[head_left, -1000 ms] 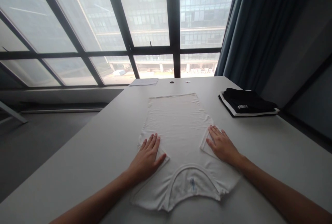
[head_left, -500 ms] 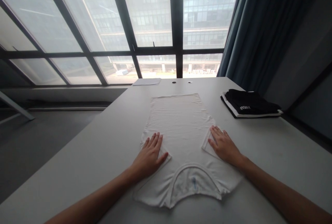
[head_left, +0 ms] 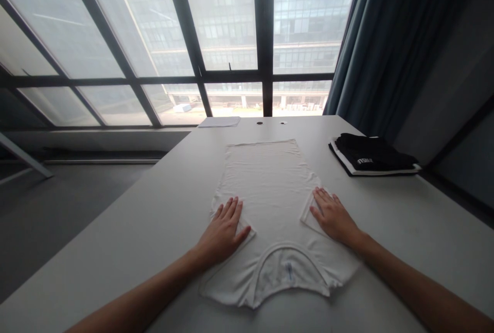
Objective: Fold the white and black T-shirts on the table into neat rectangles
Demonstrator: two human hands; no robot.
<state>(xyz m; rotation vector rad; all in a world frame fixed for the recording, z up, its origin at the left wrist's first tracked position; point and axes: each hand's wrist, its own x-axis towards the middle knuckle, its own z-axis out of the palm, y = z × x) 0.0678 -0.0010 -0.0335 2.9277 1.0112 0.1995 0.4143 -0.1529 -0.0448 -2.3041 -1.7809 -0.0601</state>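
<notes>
A white T-shirt (head_left: 270,183) lies spread on the white table, its neckline toward me and its hem toward the window. Both sleeves are folded inward over the body. My left hand (head_left: 223,227) rests flat on the left folded sleeve, fingers stretched forward and thumb out to the right. On the right folded sleeve lies my right hand (head_left: 334,214), palm down with the fingers extended. A small blue label shows inside the collar. Parts of both sleeves are hidden under my hands.
A stack of folded black and white clothes (head_left: 374,155) sits at the table's right side. White paper (head_left: 219,122) lies at the far left corner, near round holes in the tabletop (head_left: 170,194). Beyond stand large windows and a blue curtain (head_left: 358,60).
</notes>
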